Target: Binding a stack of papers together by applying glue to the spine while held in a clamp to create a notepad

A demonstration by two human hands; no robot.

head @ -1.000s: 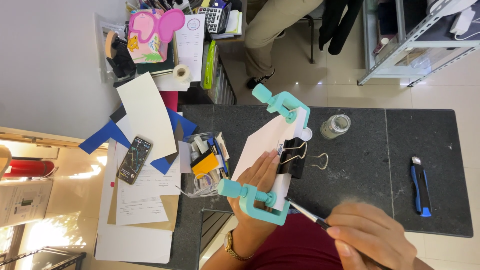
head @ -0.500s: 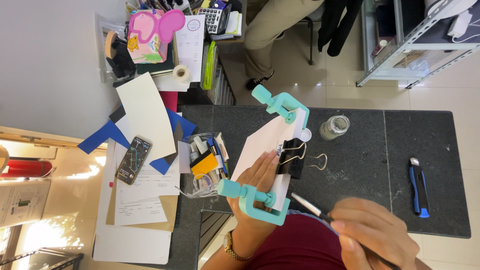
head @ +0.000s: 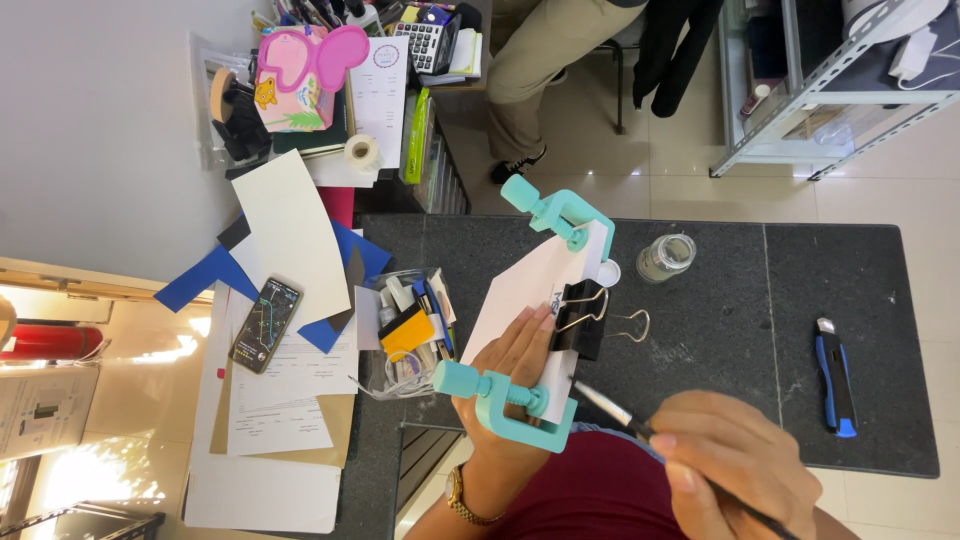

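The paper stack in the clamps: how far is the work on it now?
Done: the paper stack sits in two teal clamps with a black binder clip on its edge. In hand: the left hand presses the stack, the right hand holds a thin brush near that edge. The glass jar stands apart. What remains cannot be told.

2 teal clamps [head: 556,213], 1 binder clip [head: 580,318], 1 glass jar [head: 666,257], 1 utility knife [head: 835,376], 1 phone [head: 265,324].

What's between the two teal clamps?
Head view: white paper stack, black binder clip on its edge, and the left hand pressing it between the clamps.
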